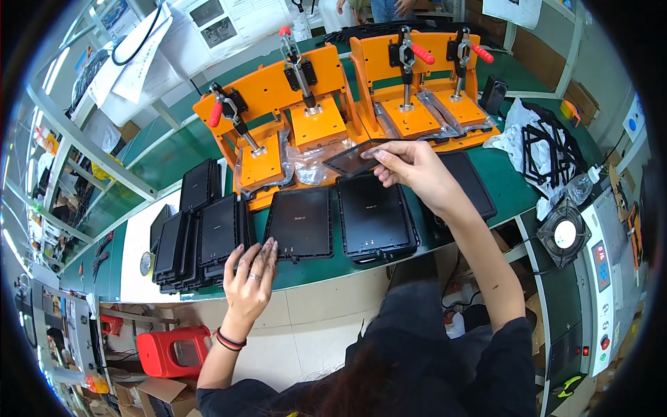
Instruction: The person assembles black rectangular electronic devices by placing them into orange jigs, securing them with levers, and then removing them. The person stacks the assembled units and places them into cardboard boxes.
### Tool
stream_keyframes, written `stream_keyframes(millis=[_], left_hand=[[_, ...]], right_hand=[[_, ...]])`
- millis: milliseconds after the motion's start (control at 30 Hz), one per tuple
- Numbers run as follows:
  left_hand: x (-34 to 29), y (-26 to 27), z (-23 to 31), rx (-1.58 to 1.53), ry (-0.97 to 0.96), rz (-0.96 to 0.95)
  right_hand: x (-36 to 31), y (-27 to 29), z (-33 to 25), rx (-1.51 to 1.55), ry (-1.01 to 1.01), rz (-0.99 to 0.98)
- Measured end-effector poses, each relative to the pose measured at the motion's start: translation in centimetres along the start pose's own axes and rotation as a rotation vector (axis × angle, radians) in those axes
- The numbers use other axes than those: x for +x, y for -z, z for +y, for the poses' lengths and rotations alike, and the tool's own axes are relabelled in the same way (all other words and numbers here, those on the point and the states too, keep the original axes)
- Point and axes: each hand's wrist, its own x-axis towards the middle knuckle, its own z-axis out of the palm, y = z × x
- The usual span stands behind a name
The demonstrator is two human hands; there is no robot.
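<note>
Above green bench (513, 186), right hand (411, 167) partly hides panel (347, 162).

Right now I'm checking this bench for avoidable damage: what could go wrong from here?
The right hand pinches a thin dark panel at one end, so it might slip or knock the orange fixtures behind it. The left hand is at the near left corner of a black case by the front edge of the bench; a stray pull could drop it. The stacked black cases farther left might slide if bumped.
</note>
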Motion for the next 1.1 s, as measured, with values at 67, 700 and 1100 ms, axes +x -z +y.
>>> stream_keyframes(millis=[67,700,1100], left_hand=[[-1.2,0.3,0.2,-0.002,0.047,-0.027],[8.2,-14.4,-3.5,-2.864,1.546,-0.393],[14.4,-23.3,-3.5,-2.91,1.0,0.083]], right_hand=[[0.8,-0.1,0.7,-0.021,0.031,0.001],[-1.0,-0.2,-3.3,-0.074,0.124,0.07],[0.0,0.3,-1.7,-0.093,-0.016,-0.096]])
